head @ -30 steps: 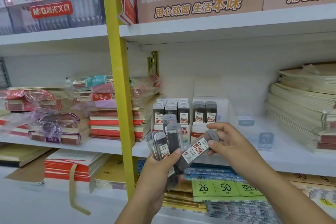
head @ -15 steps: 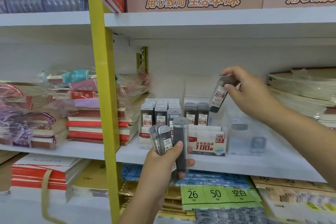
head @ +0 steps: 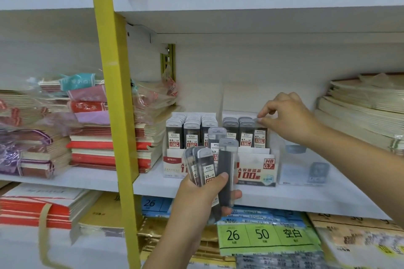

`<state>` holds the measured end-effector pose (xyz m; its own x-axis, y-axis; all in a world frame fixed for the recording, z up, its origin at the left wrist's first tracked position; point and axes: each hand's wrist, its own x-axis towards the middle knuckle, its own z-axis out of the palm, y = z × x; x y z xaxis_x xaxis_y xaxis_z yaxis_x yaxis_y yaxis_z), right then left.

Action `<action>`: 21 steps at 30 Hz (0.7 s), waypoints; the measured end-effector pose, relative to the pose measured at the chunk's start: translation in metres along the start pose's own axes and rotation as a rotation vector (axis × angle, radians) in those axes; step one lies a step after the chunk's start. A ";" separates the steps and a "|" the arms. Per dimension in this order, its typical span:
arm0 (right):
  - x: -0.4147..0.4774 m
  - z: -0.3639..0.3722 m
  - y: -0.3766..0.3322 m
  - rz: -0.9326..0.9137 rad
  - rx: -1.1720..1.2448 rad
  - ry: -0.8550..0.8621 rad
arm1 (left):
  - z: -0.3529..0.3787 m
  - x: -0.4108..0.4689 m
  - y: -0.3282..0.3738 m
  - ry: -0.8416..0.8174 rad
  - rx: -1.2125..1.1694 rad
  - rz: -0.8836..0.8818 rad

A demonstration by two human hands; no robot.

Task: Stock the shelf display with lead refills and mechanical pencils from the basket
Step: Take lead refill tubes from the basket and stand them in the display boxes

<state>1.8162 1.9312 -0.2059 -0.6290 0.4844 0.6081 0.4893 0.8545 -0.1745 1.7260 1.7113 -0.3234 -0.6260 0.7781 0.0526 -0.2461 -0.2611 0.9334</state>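
**One refill pinched at the 0.7 row, a handful held in front of the shelf.**

Far left, wrapped notebook stacks [head: 94, 144] sit on the white shelf [head: 295, 201], and the yellow upright [head: 113, 94] cuts straight down past them. Right of that post, the left hand [head: 196, 201] is curled tight round a fan of lead refill cases [head: 206, 166], caps up, out in front of the shelf edge. Behind it the 0.5 refills [head: 183, 133] stand packed in three rows. Next door is the HB 0.7 display box [head: 258, 170] with two cases showing. Over it comes the right hand [head: 288, 120], thumb and forefinger pinching the cap of a single refill case [head: 259, 137]. That case stands upright at the right end of the row, just beside its neighbour. Far right, a slumped pile of paper pads [head: 360, 111].
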 end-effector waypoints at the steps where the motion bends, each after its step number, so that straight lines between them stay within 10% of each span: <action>1: -0.003 -0.002 -0.001 -0.025 -0.048 0.049 | 0.000 0.000 0.000 -0.004 0.002 0.001; 4: -0.027 -0.014 -0.017 -0.109 0.052 0.194 | 0.000 -0.003 0.001 -0.013 0.013 0.000; 9: -0.085 -0.016 -0.063 -0.078 0.667 -0.274 | 0.002 -0.010 0.002 -0.033 0.004 0.012; 13: -0.094 -0.007 -0.069 0.017 0.937 -0.269 | 0.001 -0.014 0.002 -0.096 -0.013 0.003; 21: -0.096 -0.016 -0.062 0.094 1.005 -0.279 | -0.008 -0.015 0.002 -0.065 -0.006 -0.053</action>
<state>1.8560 1.8292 -0.2413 -0.7941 0.4740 0.3803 -0.1033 0.5114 -0.8531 1.7292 1.6944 -0.3254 -0.5630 0.8260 0.0263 -0.2823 -0.2221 0.9333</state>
